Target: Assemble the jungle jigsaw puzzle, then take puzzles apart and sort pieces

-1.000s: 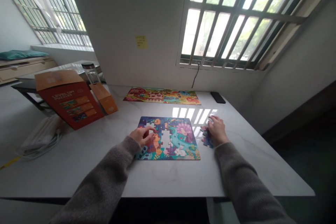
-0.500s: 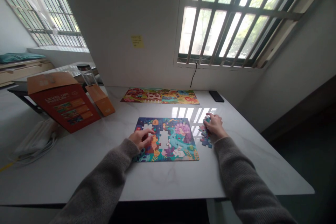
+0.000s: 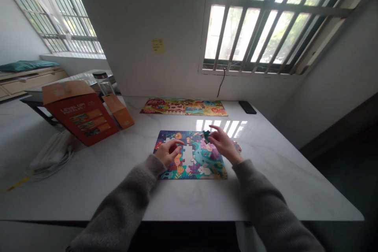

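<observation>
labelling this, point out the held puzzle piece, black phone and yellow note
held puzzle piece (image 3: 206, 137), head view, its middle
black phone (image 3: 247, 107), head view, upper face
yellow note (image 3: 158, 46), head view, centre

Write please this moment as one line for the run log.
right hand: holds dark piece over puzzle; left hand: at puzzle's left side, contact unclear; puzzle: gap near middle; loose pieces: right of puzzle, partly hidden

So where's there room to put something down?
There's bare table between the puzzle and the front edge. Another patch lies right of the right sleeve, this side of the phone. It's crowded at the puzzle, with the left hand and right hand over it, by the loose pieces at its right, and at left around the red box and white cord bundle.
</observation>
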{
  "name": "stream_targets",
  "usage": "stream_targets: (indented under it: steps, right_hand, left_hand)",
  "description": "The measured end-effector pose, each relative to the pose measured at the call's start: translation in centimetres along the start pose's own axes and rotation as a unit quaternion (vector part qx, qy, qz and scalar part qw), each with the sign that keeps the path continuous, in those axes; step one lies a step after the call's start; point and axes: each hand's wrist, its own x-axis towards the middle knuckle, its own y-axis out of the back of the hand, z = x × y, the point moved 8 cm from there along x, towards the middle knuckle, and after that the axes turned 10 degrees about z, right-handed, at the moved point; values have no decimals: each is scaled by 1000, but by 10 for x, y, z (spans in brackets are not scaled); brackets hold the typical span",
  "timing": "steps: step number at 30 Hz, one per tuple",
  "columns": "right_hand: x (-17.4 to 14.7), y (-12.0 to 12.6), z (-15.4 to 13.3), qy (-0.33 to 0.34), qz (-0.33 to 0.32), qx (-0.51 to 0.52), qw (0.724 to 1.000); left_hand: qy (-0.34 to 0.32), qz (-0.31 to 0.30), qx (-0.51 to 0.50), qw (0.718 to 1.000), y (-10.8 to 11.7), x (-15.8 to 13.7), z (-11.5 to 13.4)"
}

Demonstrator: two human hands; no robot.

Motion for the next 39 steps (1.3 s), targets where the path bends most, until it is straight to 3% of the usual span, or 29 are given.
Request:
stream_targets:
  steps: [4,8,12,15,27,30,34,39]
  right_hand:
    - [-24,-62,-35,19,-91,-14,996]
    - [-34,-80,-49,37,-103,-6,994]
    - [-34,-78,-46,29,-65,36,997]
    - [-33,-76,-41,14,-50,63,997]
    - [-35,-77,-40,24,-64,33,997]
    - [-35,-79,-40,20,-67,57,996]
    - [-34,-78,-41,5,-44,91,995]
    - [-31,-70,-43,4,-32,85,996]
  left_hand:
    - [25,10,-89,996,-8,-1,7]
    - [78,-14,-181,980,-16,-3,3]
    - [144,-18,-253,957,-22,-4,-10]
    - [156,-20,-278,947,-23,-4,-13]
    - [107,-11,-188,976,-15,-3,-6]
    - [113,-59,-136,982,-21,-6,-5]
    - [155,-136,-143,968,-32,-15,-6]
    - [116,-48,-113,986,-16,-5,-10]
